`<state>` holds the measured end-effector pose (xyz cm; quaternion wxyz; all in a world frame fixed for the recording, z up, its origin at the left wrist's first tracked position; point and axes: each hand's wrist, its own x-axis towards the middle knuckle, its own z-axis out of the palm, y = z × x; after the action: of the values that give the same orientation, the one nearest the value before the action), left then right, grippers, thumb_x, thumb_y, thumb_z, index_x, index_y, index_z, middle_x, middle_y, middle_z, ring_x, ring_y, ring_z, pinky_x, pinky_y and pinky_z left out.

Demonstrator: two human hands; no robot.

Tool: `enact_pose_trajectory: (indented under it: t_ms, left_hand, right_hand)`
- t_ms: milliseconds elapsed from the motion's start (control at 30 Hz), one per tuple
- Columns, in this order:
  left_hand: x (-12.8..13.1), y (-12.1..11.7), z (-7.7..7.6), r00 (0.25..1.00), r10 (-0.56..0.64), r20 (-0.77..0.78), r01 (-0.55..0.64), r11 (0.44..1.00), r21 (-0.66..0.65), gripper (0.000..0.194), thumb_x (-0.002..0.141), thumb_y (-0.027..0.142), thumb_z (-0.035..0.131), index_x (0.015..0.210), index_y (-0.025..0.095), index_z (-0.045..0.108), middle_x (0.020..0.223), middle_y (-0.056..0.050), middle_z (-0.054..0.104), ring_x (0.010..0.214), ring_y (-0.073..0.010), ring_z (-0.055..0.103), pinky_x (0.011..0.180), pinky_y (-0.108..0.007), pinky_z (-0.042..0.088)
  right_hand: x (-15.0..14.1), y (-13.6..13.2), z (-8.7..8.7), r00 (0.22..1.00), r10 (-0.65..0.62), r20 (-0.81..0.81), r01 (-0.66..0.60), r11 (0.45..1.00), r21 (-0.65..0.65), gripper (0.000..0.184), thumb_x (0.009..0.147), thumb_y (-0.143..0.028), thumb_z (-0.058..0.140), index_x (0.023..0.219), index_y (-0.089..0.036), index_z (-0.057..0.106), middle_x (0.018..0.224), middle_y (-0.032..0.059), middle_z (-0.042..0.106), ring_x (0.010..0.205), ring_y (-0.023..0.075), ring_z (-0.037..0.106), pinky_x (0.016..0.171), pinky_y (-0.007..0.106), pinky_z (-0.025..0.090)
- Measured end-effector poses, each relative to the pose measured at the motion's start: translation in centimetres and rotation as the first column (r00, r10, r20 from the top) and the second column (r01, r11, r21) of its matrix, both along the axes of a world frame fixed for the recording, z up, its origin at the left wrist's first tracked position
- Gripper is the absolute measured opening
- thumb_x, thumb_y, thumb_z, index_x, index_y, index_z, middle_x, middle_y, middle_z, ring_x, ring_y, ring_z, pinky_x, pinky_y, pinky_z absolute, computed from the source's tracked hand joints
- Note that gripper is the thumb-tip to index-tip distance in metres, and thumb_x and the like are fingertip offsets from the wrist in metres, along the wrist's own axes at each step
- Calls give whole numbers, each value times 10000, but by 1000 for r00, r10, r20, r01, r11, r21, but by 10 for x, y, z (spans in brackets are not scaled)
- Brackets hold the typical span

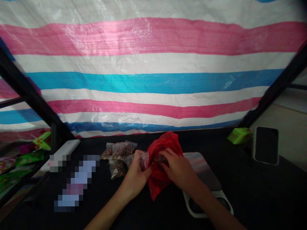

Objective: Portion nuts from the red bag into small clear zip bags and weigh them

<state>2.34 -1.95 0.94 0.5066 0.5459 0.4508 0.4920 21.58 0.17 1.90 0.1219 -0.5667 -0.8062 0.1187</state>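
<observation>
Clear zip bag (144, 158) is pinched between left hand's (136, 174) thumb and fingers. Red bag (168, 140) is set just right of it on black table (168, 214), long axis running roughly away from the person; its mouth is entered by half-curled right hand (178, 167), the nearer one, grip cannot be told. No writing can be read; pale strip (81, 175) is pixelated.

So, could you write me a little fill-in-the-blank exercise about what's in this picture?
1. The right hand dips its fingers into a bag coloured ____.
2. The left hand holds a small plastic pouch that you can see ____.
3. In this view, the scale lies to the ____ of that bag.
4. The striped sheet has white, blue and ____ bands.

Missing words: red; through; right; pink.
</observation>
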Motion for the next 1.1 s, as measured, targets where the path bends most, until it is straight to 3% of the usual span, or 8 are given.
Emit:
enact_pose_trajectory:
  t_ms: [200, 367, 533, 833, 1100]
  left_hand:
    - [-2, 1, -11, 998, -20, -53, 21, 1000, 7, 309, 786, 89, 624, 1032, 218, 489, 929, 2, 627, 853, -178, 612, 784, -313, 506]
    - [3, 2, -1, 995, 35, 95, -30, 998, -55, 390, 664, 28, 638, 997, 200, 531, 883, 12, 636, 824, -174, 628, 774, -300, 510]
    - [3, 2, 10, 980, 63, 186, -44, 994, -105, 424, 620, 5, 593, 1002, 187, 629, 988, -18, 698, 936, -192, 671, 876, -307, 520]
    - [2, 5, 5, 978, -34, 204, 79, 973, -216, 343, 656, 54, 642, 968, 174, 720, 966, -60, 756, 994, -249, 704, 883, -343, 541]
    - [-3, 9, -1, 969, 90, 229, -46, 980, -192, 338, 694, 70, 665, 1016, 171, 678, 1022, -62, 733, 1023, -229, 691, 959, -357, 504]
  right_hand:
    - [-1, -2, 3, 995, 79, -60, -80, 997, -19, 284, 903, -277, 639, 1187, -303, 642, 1220, 4, 658, 975, 205, 699, 765, 300, 441]
    - [-4, -6, 3, 994, 96, -52, -98, 994, -40, 269, 901, -286, 645, 1170, -277, 657, 1224, 23, 659, 980, 214, 699, 775, 307, 437]
    - [-6, -6, 2, 997, 66, -45, -68, 997, -32, 270, 911, -338, 665, 1166, -251, 649, 1199, 42, 692, 993, 238, 702, 789, 319, 441]
    - [-9, -7, 0, 1000, 17, -7, -17, 1000, -18, 286, 933, -364, 650, 1188, -237, 625, 1192, 64, 701, 963, 245, 712, 757, 321, 442]
    - [-1, -2, 4, 1000, 6, 31, -7, 1000, 10, 310, 911, -232, 624, 1218, -274, 611, 1295, 41, 635, 982, 237, 706, 750, 324, 456]
